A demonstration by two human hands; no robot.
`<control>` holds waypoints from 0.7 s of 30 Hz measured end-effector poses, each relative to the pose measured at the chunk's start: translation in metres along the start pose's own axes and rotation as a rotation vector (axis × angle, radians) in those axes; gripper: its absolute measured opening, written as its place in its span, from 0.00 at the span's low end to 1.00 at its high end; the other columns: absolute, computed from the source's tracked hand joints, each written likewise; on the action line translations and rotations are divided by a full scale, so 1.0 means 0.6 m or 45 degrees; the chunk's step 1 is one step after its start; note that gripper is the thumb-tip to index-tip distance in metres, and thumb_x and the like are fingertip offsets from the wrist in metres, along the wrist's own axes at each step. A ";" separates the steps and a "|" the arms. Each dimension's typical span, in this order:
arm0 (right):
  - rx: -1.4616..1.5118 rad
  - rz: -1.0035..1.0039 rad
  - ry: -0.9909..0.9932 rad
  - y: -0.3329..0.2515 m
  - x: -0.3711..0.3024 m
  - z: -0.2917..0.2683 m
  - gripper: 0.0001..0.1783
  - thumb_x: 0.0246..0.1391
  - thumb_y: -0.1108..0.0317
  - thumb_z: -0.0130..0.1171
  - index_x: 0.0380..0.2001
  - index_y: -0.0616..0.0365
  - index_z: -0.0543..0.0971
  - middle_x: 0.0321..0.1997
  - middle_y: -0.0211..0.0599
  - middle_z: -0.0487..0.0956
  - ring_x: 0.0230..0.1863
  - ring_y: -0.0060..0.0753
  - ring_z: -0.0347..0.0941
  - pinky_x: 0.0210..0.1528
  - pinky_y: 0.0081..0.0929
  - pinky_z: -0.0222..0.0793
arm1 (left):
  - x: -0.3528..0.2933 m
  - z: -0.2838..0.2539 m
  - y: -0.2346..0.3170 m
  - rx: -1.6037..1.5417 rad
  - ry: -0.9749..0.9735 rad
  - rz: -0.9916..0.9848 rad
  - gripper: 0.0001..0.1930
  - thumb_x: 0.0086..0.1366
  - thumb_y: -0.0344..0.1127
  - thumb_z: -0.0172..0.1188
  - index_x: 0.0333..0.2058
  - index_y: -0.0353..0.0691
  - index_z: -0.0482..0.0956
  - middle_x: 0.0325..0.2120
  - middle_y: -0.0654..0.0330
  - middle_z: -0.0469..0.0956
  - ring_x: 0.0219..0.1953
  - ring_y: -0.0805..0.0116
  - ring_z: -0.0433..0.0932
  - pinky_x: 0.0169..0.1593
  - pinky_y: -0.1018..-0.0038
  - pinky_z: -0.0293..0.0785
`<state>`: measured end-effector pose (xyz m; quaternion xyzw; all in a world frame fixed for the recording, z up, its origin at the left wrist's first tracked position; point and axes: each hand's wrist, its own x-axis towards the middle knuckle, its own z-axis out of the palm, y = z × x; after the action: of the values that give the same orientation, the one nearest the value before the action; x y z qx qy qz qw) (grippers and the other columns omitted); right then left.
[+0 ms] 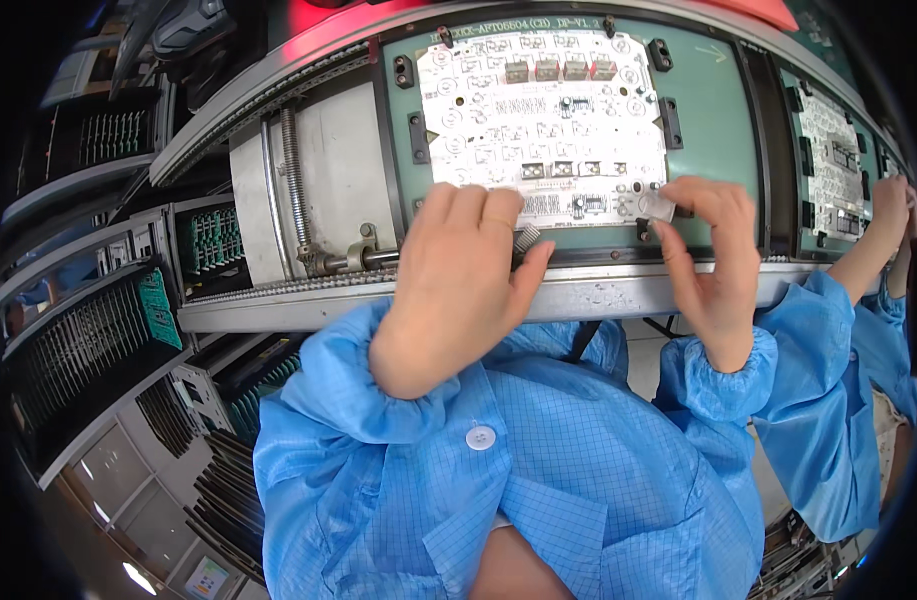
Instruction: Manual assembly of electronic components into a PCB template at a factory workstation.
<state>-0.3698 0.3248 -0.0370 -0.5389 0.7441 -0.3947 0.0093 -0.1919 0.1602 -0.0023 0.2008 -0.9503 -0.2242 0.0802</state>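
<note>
A white circuit board (538, 110) lies in a green carrier plate (713, 130) with black clamps round its edge. Over its near left edge is my left hand (458, 280), fingers curled. A small ribbed grey part (526, 238) shows between that hand's thumb and forefinger. At the near right corner of the board, my right hand (716, 250) has thumb and forefinger closed about a small pale part (655, 206); whether it touches the board I cannot tell. Several grey box-shaped components (546, 70) stand in a row on the far half of the board.
The metal conveyor rail (578, 300) runs along the near side. Left of the carrier are a bare metal plate (258, 190) and a spring on a rod (290, 170). Racks of green boards (158, 305) stand farther left. At right, a co-worker's hand (888, 210) is near a second board (831, 150).
</note>
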 end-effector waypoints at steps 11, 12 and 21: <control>0.167 -0.098 -0.157 -0.062 0.033 0.020 0.23 0.44 0.84 0.66 0.46 0.63 0.75 0.45 0.45 0.78 0.46 0.49 0.73 0.49 0.38 0.67 | -0.018 0.000 -0.016 -0.872 0.052 -0.193 0.07 0.63 0.27 0.61 0.38 0.33 0.75 0.37 0.54 0.77 0.43 0.60 0.76 0.44 0.66 0.74; 0.260 -0.103 -0.176 -0.074 0.033 0.026 0.24 0.43 0.83 0.67 0.46 0.63 0.75 0.45 0.45 0.78 0.46 0.50 0.73 0.50 0.38 0.68 | -0.023 0.000 -0.015 -1.393 -0.021 -0.379 0.06 0.68 0.28 0.56 0.41 0.35 0.73 0.42 0.53 0.77 0.47 0.62 0.77 0.48 0.67 0.76; 0.423 -0.139 -0.079 -0.111 0.050 0.050 0.25 0.43 0.81 0.68 0.48 0.62 0.75 0.48 0.45 0.78 0.49 0.50 0.73 0.52 0.41 0.67 | -0.001 -0.050 -0.061 -2.337 -0.145 -0.810 0.12 0.77 0.38 0.45 0.48 0.36 0.70 0.49 0.52 0.75 0.50 0.61 0.79 0.54 0.63 0.78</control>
<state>-0.3164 0.2762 -0.0056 -0.5814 0.6376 -0.4954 0.1000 -0.1716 0.1189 0.0073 0.2965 -0.3095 -0.8984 0.0953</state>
